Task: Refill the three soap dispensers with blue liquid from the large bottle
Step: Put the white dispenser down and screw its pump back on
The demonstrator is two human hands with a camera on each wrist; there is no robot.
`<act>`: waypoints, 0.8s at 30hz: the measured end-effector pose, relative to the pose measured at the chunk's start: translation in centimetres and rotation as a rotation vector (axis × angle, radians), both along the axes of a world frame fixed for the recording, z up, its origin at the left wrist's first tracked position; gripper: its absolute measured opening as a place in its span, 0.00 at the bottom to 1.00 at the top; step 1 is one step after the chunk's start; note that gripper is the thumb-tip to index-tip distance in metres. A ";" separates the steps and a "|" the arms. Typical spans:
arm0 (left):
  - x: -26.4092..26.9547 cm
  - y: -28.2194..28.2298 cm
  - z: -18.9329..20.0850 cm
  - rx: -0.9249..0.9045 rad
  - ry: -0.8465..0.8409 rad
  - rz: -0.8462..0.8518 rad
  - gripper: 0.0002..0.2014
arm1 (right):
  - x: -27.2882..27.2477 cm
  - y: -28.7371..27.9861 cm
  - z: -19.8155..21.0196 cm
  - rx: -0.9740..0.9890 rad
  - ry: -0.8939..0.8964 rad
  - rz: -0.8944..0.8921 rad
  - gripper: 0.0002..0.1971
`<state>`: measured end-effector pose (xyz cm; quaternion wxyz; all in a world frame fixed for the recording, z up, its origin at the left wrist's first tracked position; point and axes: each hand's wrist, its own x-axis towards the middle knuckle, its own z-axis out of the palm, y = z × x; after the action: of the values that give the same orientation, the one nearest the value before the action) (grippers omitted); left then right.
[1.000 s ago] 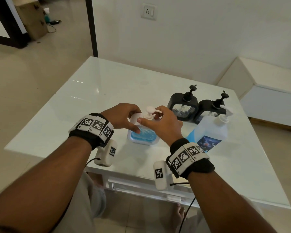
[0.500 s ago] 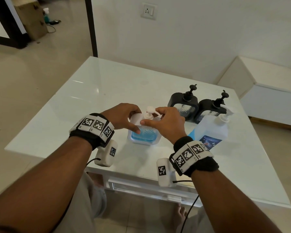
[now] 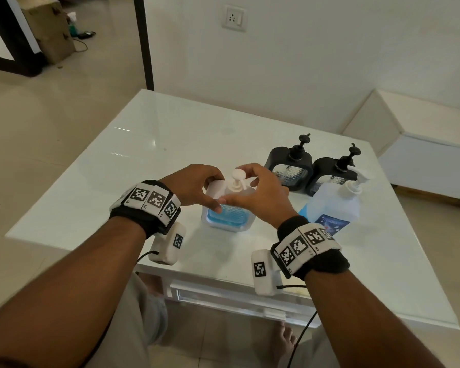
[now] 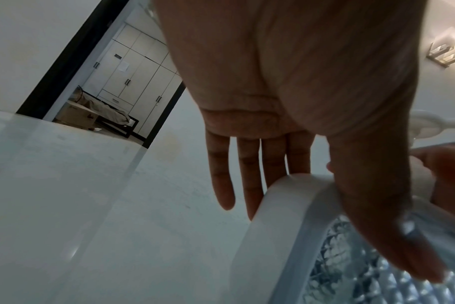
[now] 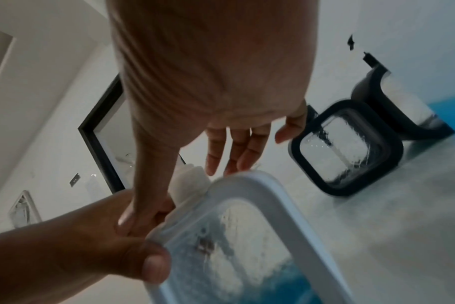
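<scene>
Near the front edge of the glossy white worktop (image 3: 170, 144) stood the white-framed, square clear soap dispenser (image 3: 227, 213), upright, with blue liquid filling roughly its lower half; its white pump head (image 3: 238, 174) rose from the top between the two hands. The left hand (image 3: 194, 185) held the dispenser's left upper corner, thumb laid down the front face and fingers reaching behind the frame; in the left wrist view those fingers (image 4: 247, 181) lay nearly straight along the back of the white frame (image 4: 286, 216). The right hand (image 3: 260, 195) was loosely spread over the pump collar, its thumb touching the left thumb at the front of the bottle, its fingers lightly curved past the pump; whether they pinched the collar could not be told from any view; in the right wrist view the fingers (image 5: 237, 152) hung just above the dispenser's top edge (image 5: 247, 181). Behind and to the right stood two black-framed square dispensers with black pumps, one (image 3: 290, 166) just beside the other (image 3: 332, 173), both upright; in front of the right-hand one, touching or nearly so, stood the large clear round bottle with a white pump and a blue label (image 3: 332, 208), a little blue liquid showing at its base. A white wall socket (image 3: 233, 18) sat on the wall beyond; a low white cabinet (image 3: 422, 160) stood to the right.
</scene>
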<state>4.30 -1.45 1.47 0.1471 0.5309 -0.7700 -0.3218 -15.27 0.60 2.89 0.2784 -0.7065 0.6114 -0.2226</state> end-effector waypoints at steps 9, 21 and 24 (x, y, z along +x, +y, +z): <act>-0.2 -0.4 -0.6 -0.038 0.027 0.003 0.27 | -1.7 -0.1 1.0 -0.042 0.338 0.159 0.35; -0.1 -1.4 -0.7 -0.063 0.034 0.145 0.48 | -0.7 -6.5 1.7 -0.039 0.359 0.127 0.28; 0.0 -1.6 -0.7 -0.037 0.045 0.149 0.47 | -0.5 -8.5 1.6 -0.017 0.316 0.131 0.26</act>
<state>4.28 -3.01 0.80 0.1977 0.5767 -0.7306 -0.3074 -15.80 -7.88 4.50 0.1867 -0.7734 0.5983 -0.0952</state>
